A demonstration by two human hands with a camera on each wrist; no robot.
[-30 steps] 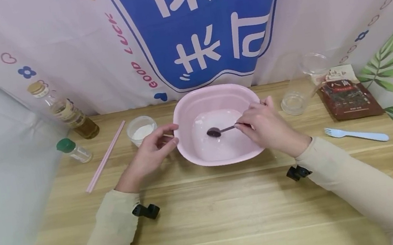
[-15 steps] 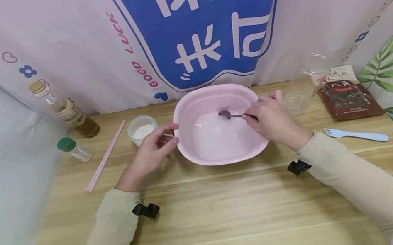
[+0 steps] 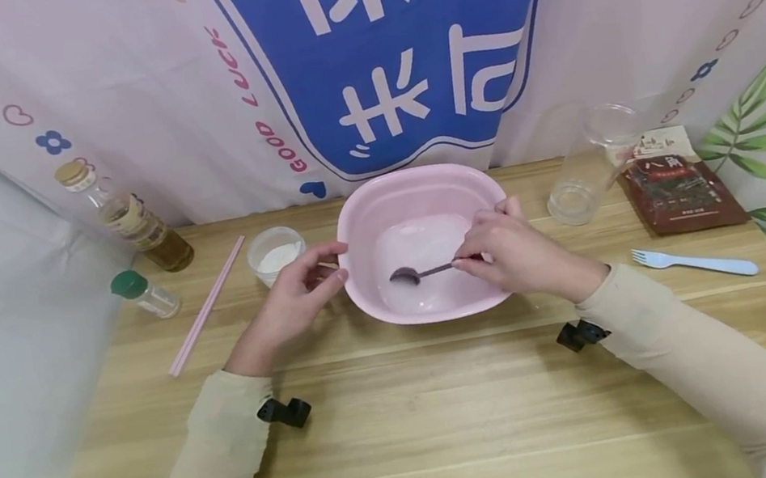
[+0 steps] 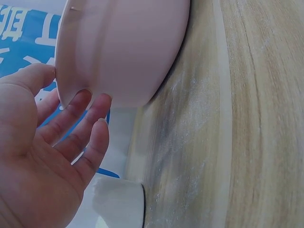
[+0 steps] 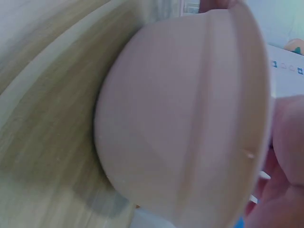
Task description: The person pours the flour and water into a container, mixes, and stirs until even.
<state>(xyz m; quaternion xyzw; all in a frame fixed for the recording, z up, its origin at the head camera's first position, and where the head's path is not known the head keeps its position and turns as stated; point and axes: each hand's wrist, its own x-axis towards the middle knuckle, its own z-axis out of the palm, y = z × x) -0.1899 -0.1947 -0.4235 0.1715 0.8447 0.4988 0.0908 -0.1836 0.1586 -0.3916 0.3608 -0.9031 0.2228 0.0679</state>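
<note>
A pink plastic basin (image 3: 416,177) stands on the wooden table with a shallow layer of cloudy liquid in its bottom. My right hand (image 3: 519,252) reaches over its right rim and pinches the handle of a small dark spoon (image 3: 405,276). The spoon's bowl is down at the liquid in the front left of the basin. At the left side, my left hand (image 3: 293,294) holds the basin by its rim, the thumb tip and bent fingers against it. In the right wrist view the basin wall (image 5: 156,109) hides the spoon.
A clear tub of white powder (image 3: 275,252) stands behind my left hand. Farther left are pink chopsticks (image 3: 207,306), a green-capped shaker (image 3: 144,293) and a corked bottle (image 3: 138,224). On the right are a clear container (image 3: 572,200), a brown spice packet (image 3: 681,189) and a blue fork (image 3: 695,262).
The spoon has swept about inside the basin, first back and right, then forward and left, with my right hand. My left hand and the basin stay in place.
</note>
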